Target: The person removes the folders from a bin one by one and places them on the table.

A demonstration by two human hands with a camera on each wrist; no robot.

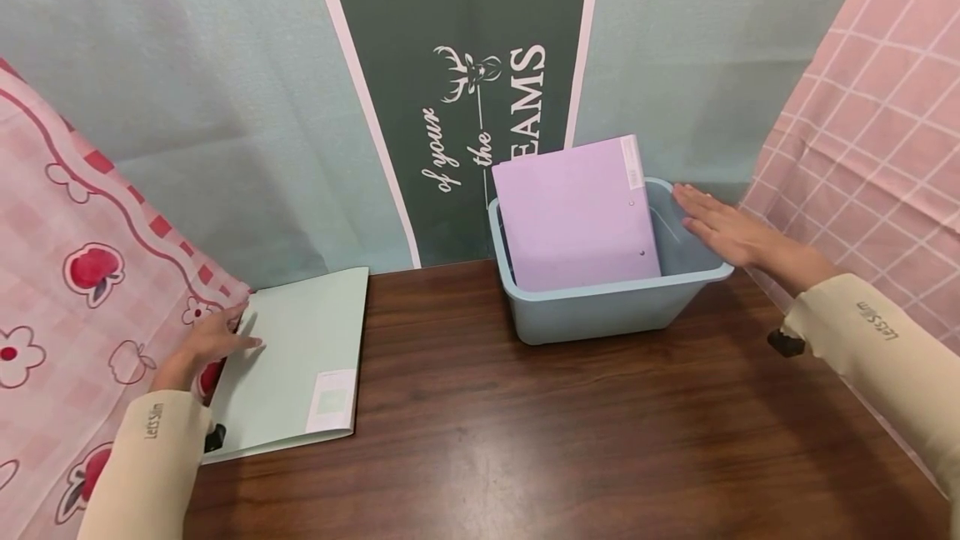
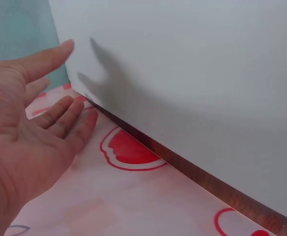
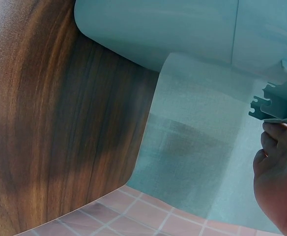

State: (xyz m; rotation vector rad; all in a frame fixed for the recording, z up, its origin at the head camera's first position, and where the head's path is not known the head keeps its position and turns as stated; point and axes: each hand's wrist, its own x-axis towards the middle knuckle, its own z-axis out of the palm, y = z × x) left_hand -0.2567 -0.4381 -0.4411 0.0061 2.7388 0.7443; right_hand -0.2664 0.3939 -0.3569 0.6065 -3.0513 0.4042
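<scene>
A pale green folder (image 1: pixel 303 340) lies on the table at the left, a white label near its front corner. My left hand (image 1: pixel 204 346) is at its left edge, fingers spread and thumb over the cover. In the left wrist view that hand (image 2: pixel 40 118) holds nothing and casts a shadow on the folder's pale face (image 2: pixel 192 73). To the right, a blue-grey plastic bin (image 1: pixel 592 317) holds a purple folder (image 1: pixel 577 227) standing tilted and rising above the rim. My right hand (image 1: pixel 720 227) rests at the bin's right rim with straight fingers; in the right wrist view its fingertips meet the rim's underside.
The brown wooden table (image 1: pixel 480 440) stretches in front of the bin and folder. A grey-green cloth (image 1: pixel 210 107) with a dark printed panel hangs behind. Pink patterned cloth (image 1: pixel 97 357) borders the left side, and pink checked cloth (image 1: pixel 877 132) the right.
</scene>
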